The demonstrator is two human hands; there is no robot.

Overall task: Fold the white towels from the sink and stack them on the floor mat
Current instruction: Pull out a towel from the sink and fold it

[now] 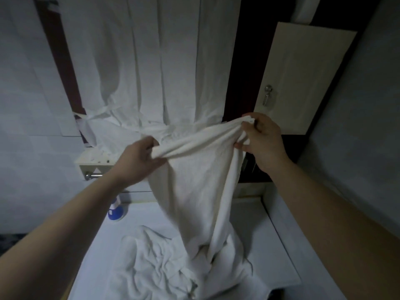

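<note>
The left hand [141, 155] and the right hand [258, 135] each grip the bunched top edge of a white towel [194, 191], fingers curled, its lower end hanging onto the crumpled towels [155, 267] below.

I see both hands raised with a white towel [201, 180] stretched between them — my left hand [138, 161] bunches one end, my right hand [259, 139] pinches the other corner. Its lower end trails into the crumpled towel heap [164, 263] (all white) on the sink top [279, 245].
</note>
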